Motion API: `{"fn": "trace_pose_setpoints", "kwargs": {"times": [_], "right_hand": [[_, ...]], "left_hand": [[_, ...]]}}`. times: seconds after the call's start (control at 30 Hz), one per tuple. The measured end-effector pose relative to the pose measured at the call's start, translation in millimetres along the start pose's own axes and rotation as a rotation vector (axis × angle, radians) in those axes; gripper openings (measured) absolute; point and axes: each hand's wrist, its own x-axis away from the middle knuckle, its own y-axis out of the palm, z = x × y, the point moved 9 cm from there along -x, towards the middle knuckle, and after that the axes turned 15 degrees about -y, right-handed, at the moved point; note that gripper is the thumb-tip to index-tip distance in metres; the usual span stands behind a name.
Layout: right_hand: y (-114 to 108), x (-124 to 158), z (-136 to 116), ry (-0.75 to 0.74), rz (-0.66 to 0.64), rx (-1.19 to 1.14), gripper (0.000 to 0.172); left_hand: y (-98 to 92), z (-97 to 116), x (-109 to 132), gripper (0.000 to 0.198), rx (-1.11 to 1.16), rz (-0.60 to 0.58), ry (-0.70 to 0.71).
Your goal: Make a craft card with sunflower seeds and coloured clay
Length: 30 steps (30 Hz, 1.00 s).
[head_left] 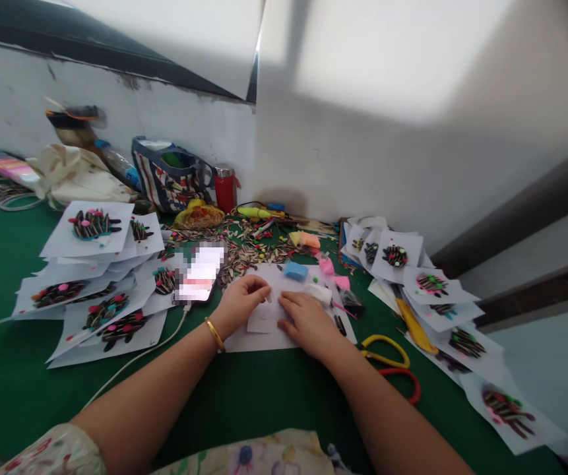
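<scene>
My left hand (242, 302), with a gold bangle at the wrist, is closed in a pinch over the white paper. A small pale piece (269, 297) shows at its fingertips, too small to name. My right hand (309, 322) lies palm down, fingers stretched out on a small white sheet (260, 324). That sheet rests on a larger white sheet (244, 342). Just beyond my right hand are a white packet (318, 294), a blue packet (295, 270) and pink packets (342, 282) of what looks like modelling clay. Black pens (340, 324) lie to its right.
A lit phone (203, 272) with a cable lies left of my hands. Paper sheets with seed-covered figures (92, 224) are piled at both sides. Scissors (387, 351) with yellow and red handles lie at right. Loose seeds (244, 247), a red flask (225, 189) and a striped bag (169, 175) stand behind.
</scene>
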Motion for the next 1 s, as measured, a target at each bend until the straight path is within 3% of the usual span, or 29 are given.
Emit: {"fn": "trace_pose_setpoints", "kwargs": {"times": [0.1,0.3,0.47,0.73,1.0], "right_hand": [[1,0,6,0.036,-0.005,0.007,0.05],[-1,1,6,0.033,0.039,0.012,0.046],[1,2,6,0.034,0.039,0.028,0.046],[2,2,6,0.033,0.046,0.028,0.045],[-11,1,-1,-0.016,0.131,0.02,0.033]], "left_hand": [[1.4,1,1,0.023,-0.124,-0.017,0.001],[11.6,-2,6,0.011,-0.589,-0.049,0.009],[19.2,2,9,0.009,-0.645,-0.029,0.114],[18.2,1,11,0.01,-0.763,0.056,0.126],[8.6,-1,2,0.014,-0.737,-0.009,0.086]]}}
